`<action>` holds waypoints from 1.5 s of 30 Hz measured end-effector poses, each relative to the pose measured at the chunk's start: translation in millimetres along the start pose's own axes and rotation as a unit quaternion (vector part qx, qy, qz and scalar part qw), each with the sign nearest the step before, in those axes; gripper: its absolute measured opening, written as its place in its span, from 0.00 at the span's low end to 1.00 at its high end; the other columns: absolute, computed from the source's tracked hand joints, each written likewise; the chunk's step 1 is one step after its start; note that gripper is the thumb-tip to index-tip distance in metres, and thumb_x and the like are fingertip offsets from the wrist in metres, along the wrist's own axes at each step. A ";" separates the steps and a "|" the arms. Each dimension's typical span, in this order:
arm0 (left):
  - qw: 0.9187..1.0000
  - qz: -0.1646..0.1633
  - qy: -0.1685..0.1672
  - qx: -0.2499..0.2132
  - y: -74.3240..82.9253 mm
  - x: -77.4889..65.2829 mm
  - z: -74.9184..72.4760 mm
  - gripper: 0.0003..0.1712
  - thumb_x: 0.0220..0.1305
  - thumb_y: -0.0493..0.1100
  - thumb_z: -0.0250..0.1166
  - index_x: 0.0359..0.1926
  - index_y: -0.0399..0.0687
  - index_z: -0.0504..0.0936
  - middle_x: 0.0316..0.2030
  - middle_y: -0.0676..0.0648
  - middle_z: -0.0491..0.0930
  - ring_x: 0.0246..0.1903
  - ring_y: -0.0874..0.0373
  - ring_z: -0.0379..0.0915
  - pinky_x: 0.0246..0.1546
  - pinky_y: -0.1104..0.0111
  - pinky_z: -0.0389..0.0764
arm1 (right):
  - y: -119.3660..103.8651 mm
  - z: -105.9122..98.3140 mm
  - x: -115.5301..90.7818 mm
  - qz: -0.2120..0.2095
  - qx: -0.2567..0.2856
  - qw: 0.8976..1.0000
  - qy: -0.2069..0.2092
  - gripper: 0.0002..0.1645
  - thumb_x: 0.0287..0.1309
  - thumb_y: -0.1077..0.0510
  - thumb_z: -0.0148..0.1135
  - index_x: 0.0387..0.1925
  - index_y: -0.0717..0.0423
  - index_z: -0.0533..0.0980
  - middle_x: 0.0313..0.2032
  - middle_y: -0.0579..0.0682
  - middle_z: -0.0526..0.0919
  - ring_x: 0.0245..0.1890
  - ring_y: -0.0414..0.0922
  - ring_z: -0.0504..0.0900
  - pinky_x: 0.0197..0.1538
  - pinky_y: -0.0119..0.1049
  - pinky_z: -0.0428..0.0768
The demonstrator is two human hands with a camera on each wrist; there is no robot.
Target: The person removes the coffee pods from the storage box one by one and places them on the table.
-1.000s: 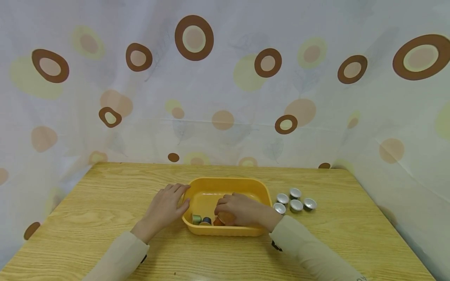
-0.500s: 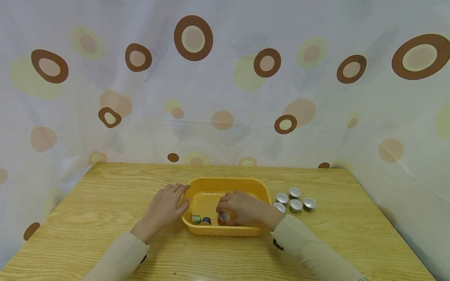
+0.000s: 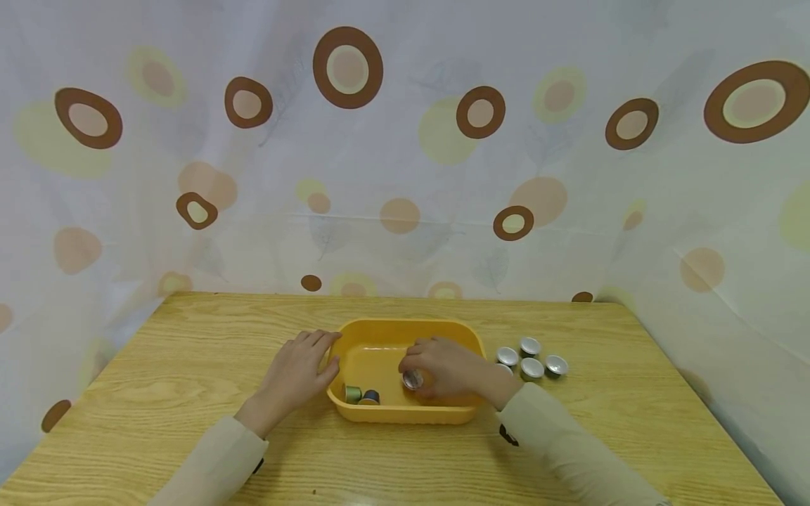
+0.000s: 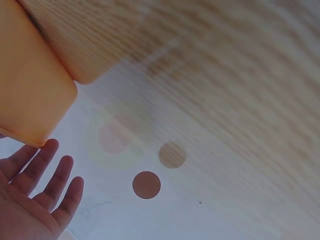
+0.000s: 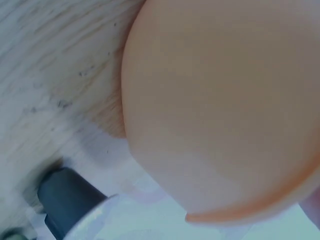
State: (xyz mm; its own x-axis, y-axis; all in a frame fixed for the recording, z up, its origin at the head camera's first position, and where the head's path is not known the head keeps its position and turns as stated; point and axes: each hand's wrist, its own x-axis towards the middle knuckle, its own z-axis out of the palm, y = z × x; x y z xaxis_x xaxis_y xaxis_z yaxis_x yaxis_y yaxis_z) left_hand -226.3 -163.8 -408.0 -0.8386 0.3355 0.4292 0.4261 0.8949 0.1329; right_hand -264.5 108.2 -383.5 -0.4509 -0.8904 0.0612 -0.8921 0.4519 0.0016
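A yellow plastic tub (image 3: 408,416) stands on the wooden table. At its left rim is my left hand (image 3: 300,370), the fingers loosely spread; the left wrist view shows a fingertip against the rim of the tub (image 4: 37,75). Inside the tub, my right hand (image 3: 448,365) grips a coffee capsule (image 3: 413,380), its silver lid turned up and toward the left. A green capsule (image 3: 352,394) and a dark blue capsule (image 3: 370,398) lie in the front left corner. In the right wrist view the outer wall of the tub (image 5: 215,100) hides most of the right hand.
Several silver-lidded capsules (image 3: 532,368) stand lid up on the table just right of the tub. One dark capsule (image 5: 72,197) shows close by in the right wrist view. A patterned cloth (image 3: 405,176) hangs behind the table and along its sides.
My right hand has lifted the capsule off the tub's floor and moved slightly right, tilting the silver lid upward into view. The left hand stays at the rim.
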 end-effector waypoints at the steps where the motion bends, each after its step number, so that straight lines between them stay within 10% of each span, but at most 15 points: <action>1: 1.000 0.000 -0.001 0.000 0.1 0.0 -0.1 0.21 0.60 0.48 0.56 0.53 0.48 0.76 0.46 0.50 0.79 0.46 0.52 0.74 0.43 0.58 0.77 | 1.0 -0.6 -0.6 0.001 0.000 1.000 0.001 0.18 0.49 0.49 0.65 0.44 0.46 0.77 0.40 0.40 0.79 0.41 0.39 0.76 0.43 0.39 0.75; 19: 1.000 0.003 0.007 -0.001 -0.5 -0.1 0.2 0.21 0.59 0.49 0.56 0.53 0.47 0.76 0.46 0.49 0.79 0.46 0.51 0.74 0.42 0.58 0.77 | 15.2 -21.3 -20.9 0.033 -0.013 0.998 0.047 0.18 0.45 0.50 0.68 0.41 0.48 0.78 0.39 0.43 0.80 0.42 0.43 0.77 0.48 0.51 0.75; 45: 1.000 -0.004 0.003 -0.001 0.0 0.6 -0.8 0.21 0.59 0.49 0.58 0.52 0.48 0.77 0.46 0.49 0.79 0.46 0.51 0.74 0.42 0.58 0.77 | 37.8 -44.4 -65.1 0.072 -0.036 0.992 0.093 0.18 0.44 0.50 0.69 0.39 0.48 0.78 0.35 0.42 0.79 0.37 0.42 0.76 0.39 0.43 0.74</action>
State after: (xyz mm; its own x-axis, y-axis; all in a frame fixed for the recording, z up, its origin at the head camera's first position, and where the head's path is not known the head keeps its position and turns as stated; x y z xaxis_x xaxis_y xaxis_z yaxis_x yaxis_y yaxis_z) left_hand -226.6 -163.8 -407.1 -0.8401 0.3266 0.4331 0.4201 0.8968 0.1385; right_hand -267.6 185.7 -343.1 -0.5541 -0.7942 0.2495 -0.8116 0.5820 0.0502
